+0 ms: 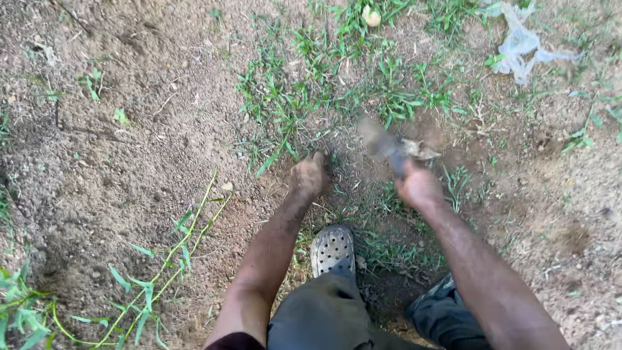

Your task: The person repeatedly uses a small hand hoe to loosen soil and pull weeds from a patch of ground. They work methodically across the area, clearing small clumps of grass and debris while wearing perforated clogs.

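Note:
My left hand (308, 175) is down on the ground with its fingers closed around a tuft of grass (285, 146) at the edge of a green patch. My right hand (418, 186) is shut on the handle of a small digging tool (383, 146), whose blade is blurred by motion above the soil just beyond the hand. Both hands are dusty with earth. The tool's blade shape is too smeared to make out.
Bare brown soil (110, 168) lies to the left and right. A perforated grey shoe (332, 247) is between my arms. A torn pale plastic scrap (520, 44) lies top right, a leafy cut stem (168, 259) bottom left, and a small pale object (371, 15) at the top.

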Motion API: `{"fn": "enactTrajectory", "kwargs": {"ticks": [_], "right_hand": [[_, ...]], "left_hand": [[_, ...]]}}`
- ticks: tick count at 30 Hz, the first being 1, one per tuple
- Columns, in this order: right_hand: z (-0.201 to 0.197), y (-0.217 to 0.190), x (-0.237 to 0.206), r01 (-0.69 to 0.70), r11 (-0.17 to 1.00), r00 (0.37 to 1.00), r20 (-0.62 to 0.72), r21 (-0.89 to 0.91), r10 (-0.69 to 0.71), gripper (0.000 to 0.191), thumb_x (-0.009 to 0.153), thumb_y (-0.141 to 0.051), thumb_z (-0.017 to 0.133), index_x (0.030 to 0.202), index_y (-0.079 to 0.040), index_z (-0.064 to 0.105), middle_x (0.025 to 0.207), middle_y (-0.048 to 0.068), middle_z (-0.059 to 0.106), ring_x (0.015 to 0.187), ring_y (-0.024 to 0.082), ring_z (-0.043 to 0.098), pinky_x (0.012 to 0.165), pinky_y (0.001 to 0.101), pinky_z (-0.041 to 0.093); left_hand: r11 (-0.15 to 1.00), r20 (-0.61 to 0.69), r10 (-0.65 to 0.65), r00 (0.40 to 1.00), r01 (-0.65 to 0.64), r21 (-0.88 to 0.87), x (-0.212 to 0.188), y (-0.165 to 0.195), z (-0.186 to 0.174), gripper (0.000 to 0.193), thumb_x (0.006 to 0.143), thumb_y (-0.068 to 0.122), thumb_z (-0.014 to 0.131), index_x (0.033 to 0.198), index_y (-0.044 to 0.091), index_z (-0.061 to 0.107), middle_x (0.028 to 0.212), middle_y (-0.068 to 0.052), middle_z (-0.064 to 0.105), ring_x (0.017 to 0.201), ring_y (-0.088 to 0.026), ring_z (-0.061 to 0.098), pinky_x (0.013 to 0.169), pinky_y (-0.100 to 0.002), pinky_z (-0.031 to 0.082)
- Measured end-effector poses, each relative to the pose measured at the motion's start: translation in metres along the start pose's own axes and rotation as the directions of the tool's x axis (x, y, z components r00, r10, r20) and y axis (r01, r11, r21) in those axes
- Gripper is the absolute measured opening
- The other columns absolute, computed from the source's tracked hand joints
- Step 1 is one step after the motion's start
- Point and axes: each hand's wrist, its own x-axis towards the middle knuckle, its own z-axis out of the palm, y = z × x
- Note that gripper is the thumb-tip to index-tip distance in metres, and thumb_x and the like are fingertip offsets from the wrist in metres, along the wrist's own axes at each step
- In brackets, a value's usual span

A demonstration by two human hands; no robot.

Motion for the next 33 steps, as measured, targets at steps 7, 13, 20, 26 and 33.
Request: {"fn": "enactTrajectory", "kwargs": {"ticks": [7,13,20,26,33], "right_hand": [[0.014,-0.009,0.002,-0.161,0.961,0.96,0.262,0.225,0.1,0.045,0.095,-0.021,0.067,0.137,-0.011,0.053,0.082,0.006,0.068,0.066,0.019,0.07,0.062,0.0376,0.067],[0.006,-0.025,0.004,-0.16,0.984,0.937,0.324,0.075,0.128,0.031,0.099,-0.025,0.067,0.128,-0.016,0.061,0.08,0.003,0.066,0.065,0.018,0.068,0.062,0.0375,0.064],[0.019,-0.02,-0.004,-0.123,0.984,0.923,0.38,0.129,0.066,0.045,0.093,-0.024,0.068,0.136,-0.023,0.056,0.084,0.002,0.068,0.069,0.016,0.068,0.064,0.036,0.062],[0.03,-0.022,-0.009,-0.081,0.996,0.927,0.37,0.045,0.059,0.035,0.102,-0.019,0.056,0.137,-0.016,0.058,0.082,0.002,0.067,0.064,0.014,0.07,0.056,0.0331,0.066],[0.009,0.001,-0.001,-0.15,0.989,0.912,0.386,0.002,0.138,0.037,0.099,-0.031,0.064,0.133,-0.017,0.061,0.08,0.005,0.067,0.067,0.02,0.07,0.067,0.0383,0.066]], "left_hand": [[0.997,-0.06,0.053,0.997,-0.049,0.065,-0.002,-0.024,0.014,0.028,0.084,0.026,0.079,0.105,0.012,0.069,0.094,-0.01,0.073,0.076,-0.02,0.069,0.069,-0.039,0.061],[0.999,-0.082,0.021,0.996,-0.017,0.051,0.001,-0.031,0.018,0.013,0.102,0.024,0.066,0.102,0.012,0.067,0.088,-0.011,0.072,0.067,-0.022,0.071,0.056,-0.039,0.06],[0.991,-0.209,0.12,0.971,-0.131,-0.04,-0.009,-0.037,0.018,0.007,0.096,0.017,0.066,0.098,0.01,0.067,0.09,-0.012,0.074,0.071,-0.025,0.073,0.062,-0.041,0.06],[0.983,-0.25,0.147,0.957,-0.17,-0.073,-0.015,-0.043,0.031,0.003,0.091,0.012,0.066,0.093,0.009,0.067,0.081,-0.014,0.071,0.068,-0.028,0.069,0.061,-0.047,0.06],[0.986,-0.273,0.147,0.951,-0.162,-0.032,-0.017,-0.037,0.027,0.006,0.099,0.011,0.063,0.096,0.011,0.068,0.086,-0.009,0.074,0.07,-0.023,0.071,0.067,-0.044,0.061]]}}
